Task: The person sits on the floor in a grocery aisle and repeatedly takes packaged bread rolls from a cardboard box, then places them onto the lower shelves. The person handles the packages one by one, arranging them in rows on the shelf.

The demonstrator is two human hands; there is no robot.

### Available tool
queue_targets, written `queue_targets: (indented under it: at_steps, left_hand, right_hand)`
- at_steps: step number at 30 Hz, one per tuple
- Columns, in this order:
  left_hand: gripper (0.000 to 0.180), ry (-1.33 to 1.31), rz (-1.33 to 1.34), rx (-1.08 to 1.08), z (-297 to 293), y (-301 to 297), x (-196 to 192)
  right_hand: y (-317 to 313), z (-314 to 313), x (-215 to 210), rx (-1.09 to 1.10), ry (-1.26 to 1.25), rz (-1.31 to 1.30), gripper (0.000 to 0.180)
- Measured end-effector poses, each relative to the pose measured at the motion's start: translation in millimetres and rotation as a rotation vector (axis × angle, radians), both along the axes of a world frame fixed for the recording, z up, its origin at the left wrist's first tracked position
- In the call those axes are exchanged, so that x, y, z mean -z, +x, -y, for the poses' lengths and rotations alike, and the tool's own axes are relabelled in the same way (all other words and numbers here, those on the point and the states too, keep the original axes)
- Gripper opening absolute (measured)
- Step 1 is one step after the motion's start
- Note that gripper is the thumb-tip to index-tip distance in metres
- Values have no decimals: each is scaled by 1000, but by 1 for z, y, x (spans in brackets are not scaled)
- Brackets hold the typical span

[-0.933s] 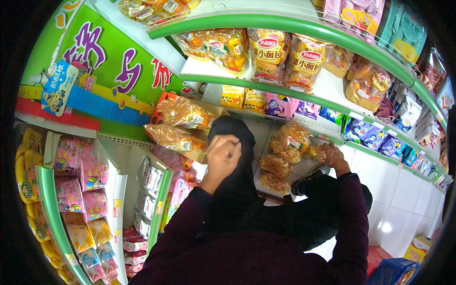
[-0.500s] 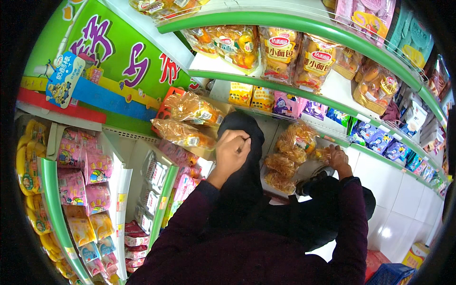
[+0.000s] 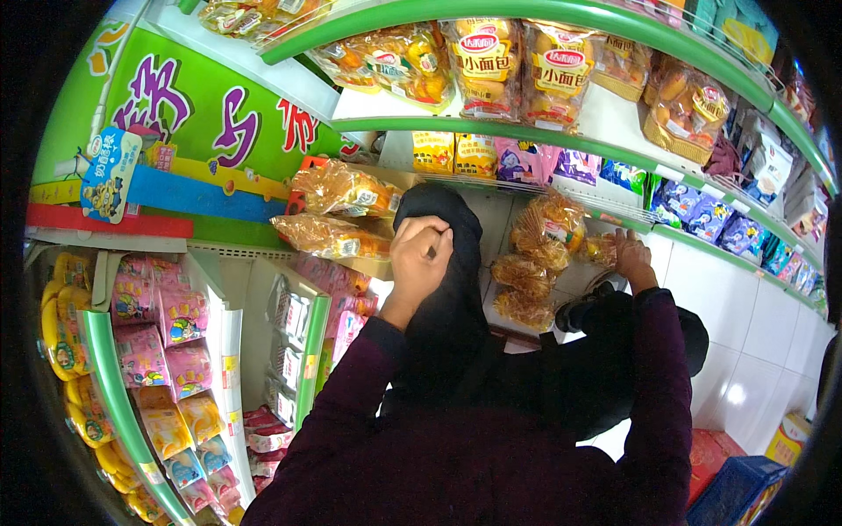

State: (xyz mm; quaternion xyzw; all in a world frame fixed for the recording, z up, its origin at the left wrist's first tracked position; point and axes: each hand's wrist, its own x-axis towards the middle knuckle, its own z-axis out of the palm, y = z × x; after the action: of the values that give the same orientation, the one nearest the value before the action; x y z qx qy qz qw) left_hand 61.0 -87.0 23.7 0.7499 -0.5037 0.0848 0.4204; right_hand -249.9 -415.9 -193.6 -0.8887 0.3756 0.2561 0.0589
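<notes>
My left hand (image 3: 419, 261) rests on my raised, dark-clothed left knee (image 3: 449, 230), fingers curled into a loose fist with nothing visible in it. Low on the right, my right hand (image 3: 633, 259) has its fingers bent at the right end of a small clear bag of bread (image 3: 600, 250), seeming to grip it. Just left of that bag, several other clear bags of round brown bread (image 3: 524, 270) lie heaped on the floor by the bottom shelf. My shoe (image 3: 574, 314) is partly visible below them. The right fingertips are partly hidden.
Ahead, a green-edged shelf (image 3: 517, 140) carries bagged breads (image 3: 481, 74) and small colourful packets (image 3: 524, 160). An orange crate and carton (image 3: 377, 267) with bagged bread stand left of my knee. More shelves (image 3: 110, 377) rise at left; a blue basket (image 3: 737, 491) sits lower right.
The whole view has shifted slightly. My left hand stays curled on the knee, and my right hand stays at the small bag of bread, its fingers slightly rearranged.
</notes>
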Motion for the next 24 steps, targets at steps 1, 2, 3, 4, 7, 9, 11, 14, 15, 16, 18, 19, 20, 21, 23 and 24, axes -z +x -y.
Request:
queue_targets:
  at_steps: [1,2,3,4,7,9,11,14,15,16,18,19,20,21,23,24]
  left_hand:
    - [24,-4,3,5,1,0,1]
    - [24,-9,5,11,3,0,2]
    - [25,-11,8,11,3,0,3]
    - [26,-5,9,-4,2,-1,3]
    - [27,-28,32,2,2,-2,4]
    - [27,-25,25,-2,2,-3,5]
    - [26,-24,25,-11,0,-3,6]
    - [26,-19,12,-11,2,-6,3]
    - [26,-18,18,-9,1,-6,3]
    - [25,-17,24,-9,-1,-5,4]
    - [25,-6,24,-22,-2,-6,5]
    - [24,-10,21,-16,-3,-6,6]
    - [23,-15,19,-10,-3,-5,6]
    - [23,-22,14,-5,-3,-5,7]
    - [23,-25,5,-8,-4,-5,7]
    - [23,-28,-3,-8,-5,-5,7]
  right_hand:
    - [-2,2,5,15,-4,14,96]
    - [-5,3,10,30,-8,27,95]
    - [-7,1,13,40,-10,41,94]
    - [-3,-4,6,27,-21,92,87]
    - [3,-6,-10,41,-20,42,61]
    - [0,-4,-4,25,-51,71,58]
    - [1,-6,-9,5,-53,93,54]
    - [-4,-3,-7,27,-47,97,41]
    - [-4,-3,-9,25,-38,101,37]
    - [-4,-2,-12,23,-30,104,33]
    - [-5,-2,-14,52,-25,108,27]
    - [-6,-2,-14,83,-29,109,24]
    - [-8,-2,-14,114,-33,110,23]
    - [-10,-2,-15,117,-45,105,23]
    - [-15,-2,-16,126,-69,96,25]
    - [-17,-3,-17,104,-74,97,25]
